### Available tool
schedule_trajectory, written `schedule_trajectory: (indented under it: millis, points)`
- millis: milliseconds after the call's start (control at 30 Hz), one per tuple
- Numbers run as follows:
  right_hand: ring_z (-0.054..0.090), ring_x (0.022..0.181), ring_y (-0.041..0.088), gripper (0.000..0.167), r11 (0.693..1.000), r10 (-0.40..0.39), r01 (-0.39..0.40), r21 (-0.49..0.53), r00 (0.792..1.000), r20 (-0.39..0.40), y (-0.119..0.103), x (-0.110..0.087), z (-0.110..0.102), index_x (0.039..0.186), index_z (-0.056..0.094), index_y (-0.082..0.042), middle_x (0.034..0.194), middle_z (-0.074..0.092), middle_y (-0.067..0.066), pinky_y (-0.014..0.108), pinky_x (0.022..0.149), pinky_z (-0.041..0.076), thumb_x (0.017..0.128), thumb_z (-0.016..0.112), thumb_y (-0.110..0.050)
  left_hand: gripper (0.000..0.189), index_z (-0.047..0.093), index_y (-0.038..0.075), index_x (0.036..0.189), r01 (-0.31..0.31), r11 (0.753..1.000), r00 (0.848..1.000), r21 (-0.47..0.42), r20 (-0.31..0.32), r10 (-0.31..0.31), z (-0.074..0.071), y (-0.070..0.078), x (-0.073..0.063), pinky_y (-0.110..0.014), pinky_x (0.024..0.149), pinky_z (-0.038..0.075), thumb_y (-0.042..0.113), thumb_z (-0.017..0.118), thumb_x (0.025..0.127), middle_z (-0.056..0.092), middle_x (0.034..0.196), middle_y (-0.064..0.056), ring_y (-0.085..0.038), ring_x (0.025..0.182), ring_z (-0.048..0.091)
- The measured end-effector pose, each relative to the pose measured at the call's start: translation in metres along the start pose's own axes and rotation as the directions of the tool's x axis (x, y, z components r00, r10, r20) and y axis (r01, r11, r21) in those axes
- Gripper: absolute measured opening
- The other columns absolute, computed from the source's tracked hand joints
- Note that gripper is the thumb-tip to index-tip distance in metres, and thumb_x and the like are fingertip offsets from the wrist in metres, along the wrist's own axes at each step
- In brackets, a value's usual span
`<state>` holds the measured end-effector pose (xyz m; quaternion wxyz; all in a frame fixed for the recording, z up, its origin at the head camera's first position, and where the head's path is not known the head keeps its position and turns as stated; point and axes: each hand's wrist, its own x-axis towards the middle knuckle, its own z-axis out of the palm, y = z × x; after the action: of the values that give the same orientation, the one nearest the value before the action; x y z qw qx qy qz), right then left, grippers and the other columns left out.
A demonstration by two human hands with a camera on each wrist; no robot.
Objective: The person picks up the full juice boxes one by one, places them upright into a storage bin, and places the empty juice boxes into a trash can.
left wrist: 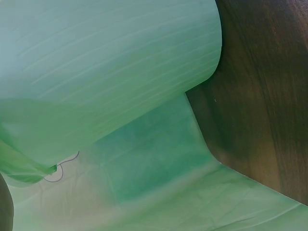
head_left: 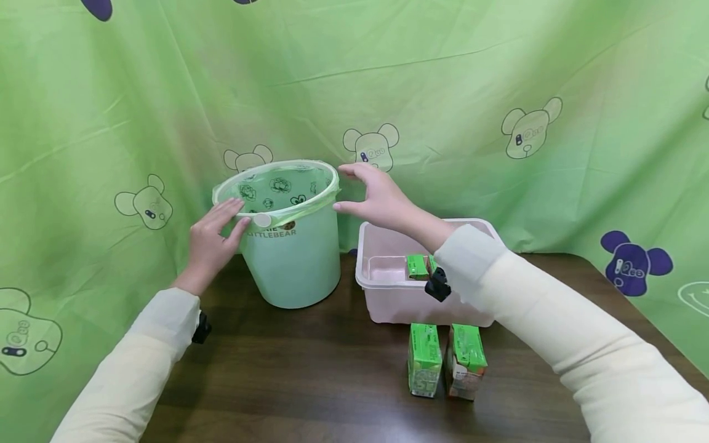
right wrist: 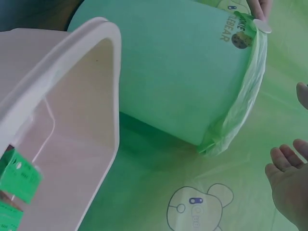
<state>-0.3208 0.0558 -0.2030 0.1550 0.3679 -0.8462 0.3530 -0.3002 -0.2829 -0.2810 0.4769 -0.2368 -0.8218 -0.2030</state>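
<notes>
A mint green bin [head_left: 293, 271] stands at the back left, lined with a printed green bag [head_left: 282, 184] whose edge folds over the rim. My left hand [head_left: 213, 237] is at the bin's near left rim, fingers fairly straight and thumb apart, fingertips right at the bag's edge. The right wrist view shows those fingers [right wrist: 260, 7] beside the white round knob [right wrist: 262, 26] on the rim. My right hand [head_left: 379, 197] is held just off the rim's right side, thumb and fingers spread, holding nothing. In the right wrist view, a gap separates the right hand [right wrist: 291, 187] from the bag.
A pale pink box [head_left: 382, 301] stands right of the bin, under my right forearm, with small green-topped cartons [head_left: 416, 266] inside. Two more drink cartons, one green [head_left: 424, 363] and one green and brown [head_left: 466, 363], stand before it on the dark wood table [head_left: 310, 375]. Green cloth hangs behind.
</notes>
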Motion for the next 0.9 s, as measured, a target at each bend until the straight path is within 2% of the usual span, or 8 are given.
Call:
schedule_trajectory:
  millis: [367, 733, 900]
  points:
    - [0.042, 0.132, 0.025, 0.068, 0.997, -0.072, 0.072, 0.023, 0.997, -0.009, 0.001, -0.042, -0.013, 0.141, 0.046, -0.002, 0.143, 0.047, 0.010, 0.039, 0.111, 0.034, 0.085, 0.078, -0.024, 0.039, 0.064, 0.001, 0.123, 0.010, 1.000, 1.000, 0.001, 0.014, -0.010, 0.001, 0.001, -0.001, -0.036, 0.110, 0.036, 0.020, 0.069, 0.089, 0.061, 0.128, -0.015, -0.032, 0.121, 0.056]
    - [0.046, 0.129, 0.025, 0.065, 0.989, -0.135, 0.137, 0.059, 0.990, -0.035, 0.009, -0.090, -0.017, 0.137, 0.050, 0.000, 0.137, 0.052, 0.010, 0.043, 0.107, 0.038, 0.081, 0.080, -0.013, 0.039, 0.065, 0.001, 0.122, -0.016, 1.000, 1.000, -0.010, -0.004, 0.016, 0.002, 0.001, -0.002, -0.036, 0.110, 0.036, 0.020, 0.069, 0.089, 0.061, 0.127, -0.016, -0.033, 0.120, 0.057]
    - [0.048, 0.125, 0.026, 0.061, 0.984, -0.146, 0.150, 0.092, 0.988, -0.054, 0.018, -0.109, -0.021, 0.135, 0.051, 0.002, 0.133, 0.054, 0.011, 0.041, 0.107, 0.039, 0.081, 0.079, -0.006, 0.039, 0.065, 0.000, 0.122, -0.023, 1.000, 1.000, -0.017, -0.006, 0.023, 0.001, 0.002, -0.001, -0.037, 0.110, 0.037, 0.020, 0.068, 0.089, 0.061, 0.127, -0.016, -0.033, 0.120, 0.057]
